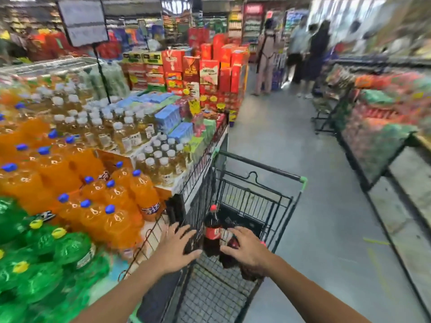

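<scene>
Supermarket aisle -- my left grip (178,247) spread open beside upright cola bottle (211,231) in shopping cart (256,168); right grip (248,249) curled over second cola bottle (229,258). Full, heavy, slick plastic -- best held at label waist.

A black wire shopping cart (258,167) presses against stacked orange plastic soda bottles (144,194); dark red-labelled cola bottles (211,231) fill its near end, while grey floor (291,141) to its right lies open.

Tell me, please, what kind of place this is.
Probably a supermarket: a black wire shopping cart holds a red-capped dark cola bottle, beside stacked orange soda bottles.
</scene>
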